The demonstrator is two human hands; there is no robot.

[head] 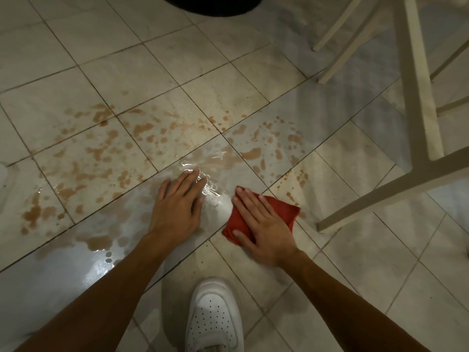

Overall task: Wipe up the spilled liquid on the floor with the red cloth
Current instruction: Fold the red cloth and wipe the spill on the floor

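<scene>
Looking like barely any progress: the right hand presses the folded red cloth flat, fingers straight and spread, just right of the left hand lying flat on the tiled floor. Brown spilled liquid spreads well beyond, mostly unwiped.

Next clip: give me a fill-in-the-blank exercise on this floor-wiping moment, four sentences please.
1. The right hand presses flat on the ____ cloth.
2. The left hand lies flat on the floor and holds ____.
3. The spilled liquid is ____ in colour.
4. The shoe between the forearms is ____.

Missing words: red; nothing; brown; white.
</scene>
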